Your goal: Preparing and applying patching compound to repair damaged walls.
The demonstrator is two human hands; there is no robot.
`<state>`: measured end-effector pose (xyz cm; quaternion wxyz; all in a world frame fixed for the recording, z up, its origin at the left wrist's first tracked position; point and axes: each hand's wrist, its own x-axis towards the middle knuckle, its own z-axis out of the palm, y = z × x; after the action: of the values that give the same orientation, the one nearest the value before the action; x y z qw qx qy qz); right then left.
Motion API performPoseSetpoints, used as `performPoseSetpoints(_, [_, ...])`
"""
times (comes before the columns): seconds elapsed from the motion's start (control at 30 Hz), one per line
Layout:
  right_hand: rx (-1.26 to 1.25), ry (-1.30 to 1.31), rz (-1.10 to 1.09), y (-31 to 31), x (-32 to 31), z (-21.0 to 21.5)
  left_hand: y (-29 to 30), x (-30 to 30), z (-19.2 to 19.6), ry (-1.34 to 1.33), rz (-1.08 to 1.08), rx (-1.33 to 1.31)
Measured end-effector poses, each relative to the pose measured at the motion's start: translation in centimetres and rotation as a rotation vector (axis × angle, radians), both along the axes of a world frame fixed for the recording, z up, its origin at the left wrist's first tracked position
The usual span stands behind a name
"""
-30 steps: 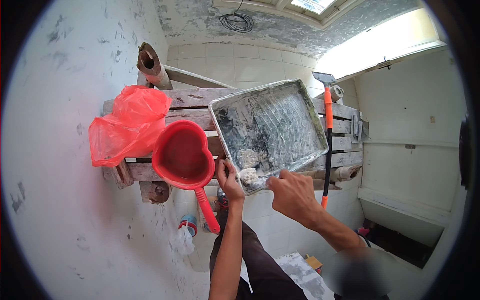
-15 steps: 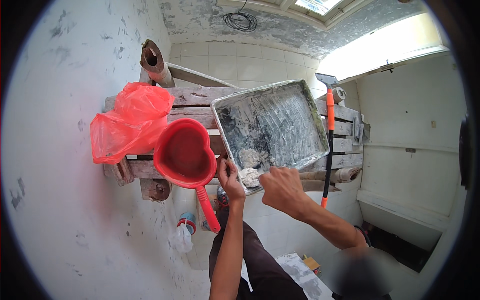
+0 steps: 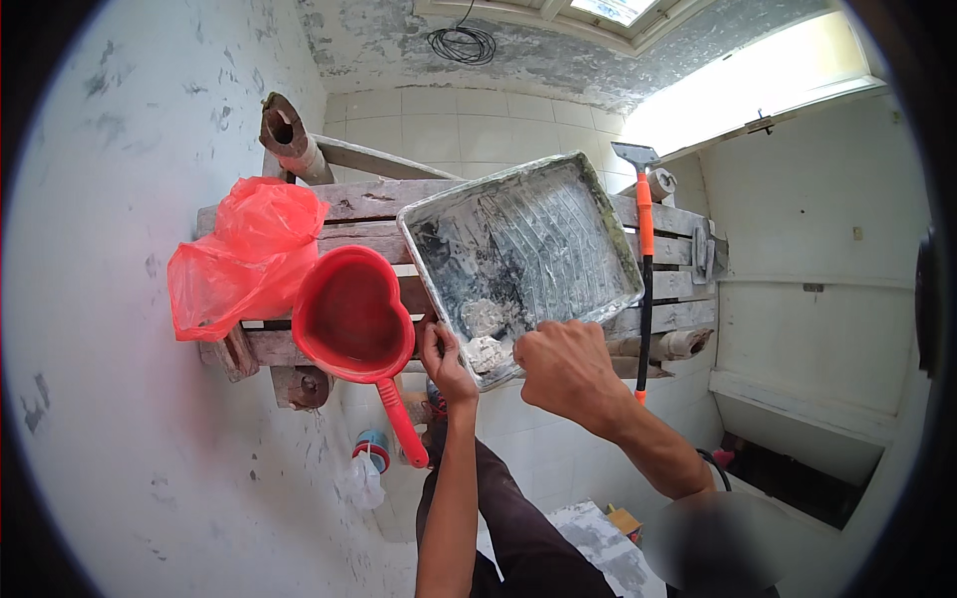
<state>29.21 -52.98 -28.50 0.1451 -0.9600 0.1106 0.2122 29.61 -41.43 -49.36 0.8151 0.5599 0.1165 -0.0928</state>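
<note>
A metal paint roller tray (image 3: pixel 538 234), smeared with grey-white residue and ribbed on its sloping part, lies tilted across a slatted wooden platform. My left hand (image 3: pixel 449 367) grips the rim at its near left corner. Inside that corner sits a lump of off-white putty (image 3: pixel 485 353), with a flatter smear of it behind. Closed into a fist, my right hand (image 3: pixel 570 369) is over the near rim, just right of the lump; whatever it holds is hidden beneath the fingers. Left of the tray, close to my left hand, rests a red heart-shaped dipper (image 3: pixel 351 314), its handle pointing toward me.
A red plastic bag (image 3: pixel 249 254) lies at the platform's left end. Right of the tray is a long-handled scraper (image 3: pixel 646 239) in orange and black. The wooden platform (image 3: pixel 364 237) has gaps between its slats. A blue-and-red can (image 3: pixel 372 448) with a white bag stands below.
The whole view has shifted, so the tray, dipper and bag appear farther left. My right fist has moved slightly right relative to the putty lump. The left hand keeps its grip on the rim.
</note>
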Motion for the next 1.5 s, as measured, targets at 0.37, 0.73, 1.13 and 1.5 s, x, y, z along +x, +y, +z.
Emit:
performPoseSetpoints(0.37, [0.038,-0.031,-0.079,-1.4,-1.2,-1.9,1.0,0.0,-1.5,0.017,-0.062,-0.036])
performPoseSetpoints(0.73, [0.057,-0.186,0.106,-2.0,-1.1,-1.5,0.4,0.2,-0.8,0.041,-0.057,-0.066])
performPoseSetpoints(1.13, [0.102,-0.267,0.168,-1.4,-0.2,-2.7,1.2,0.1,-2.3,0.013,-0.026,-0.044])
performPoseSetpoints(1.5, [0.109,-0.299,0.136,-1.2,0.2,-5.8,1.5,0.2,-2.2,-0.044,-0.087,-0.020])
